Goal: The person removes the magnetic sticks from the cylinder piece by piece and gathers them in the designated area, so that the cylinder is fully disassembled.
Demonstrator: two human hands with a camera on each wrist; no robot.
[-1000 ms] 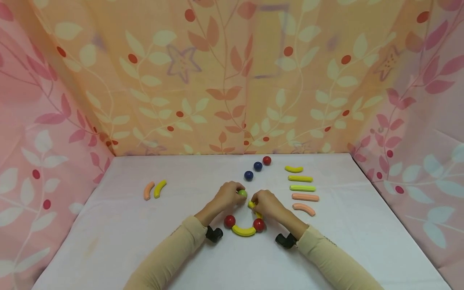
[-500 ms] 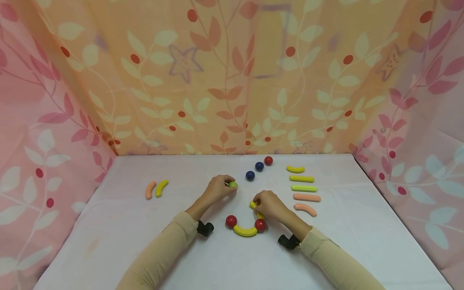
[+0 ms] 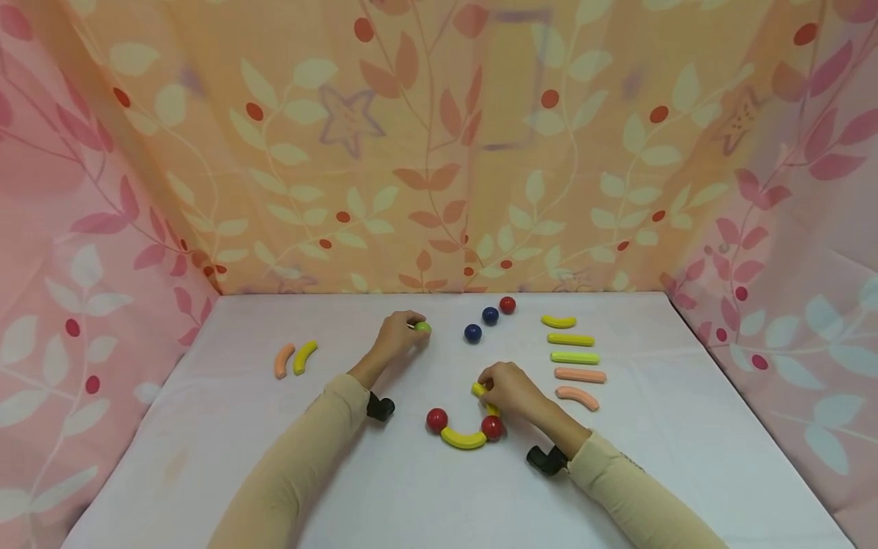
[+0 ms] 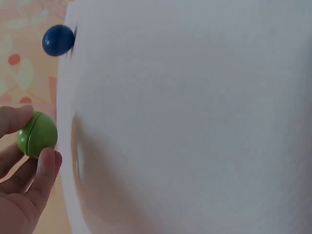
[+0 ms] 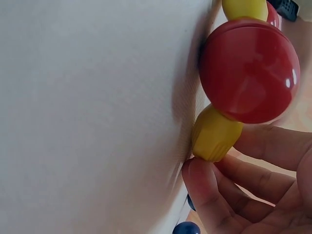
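Note:
My left hand (image 3: 396, 335) pinches a green ball (image 4: 43, 136) with a groove around it, over the back middle of the table. Thumb and fingers of my right hand (image 3: 513, 387) hold a curved yellow stick (image 5: 214, 136), partly covered by the hand in the head view. Its near end meets a red ball (image 3: 491, 428). From that ball a second curved yellow stick (image 3: 463, 440) runs left to another red ball (image 3: 437, 419), so the joined pieces form a U shape on the white cloth.
Two blue balls (image 3: 472, 333) and a red ball (image 3: 507, 305) lie at the back. To the right is a column of yellow, green and pink sticks (image 3: 580, 374). A curved pink stick (image 3: 284, 360) and a curved yellow stick (image 3: 306, 357) lie at left. Patterned curtains (image 3: 439, 191) enclose the table.
The left hand has carried the green ball left and toward the back of the table, away from the joined pieces. The right hand keeps its hold on the curved yellow stick in place.

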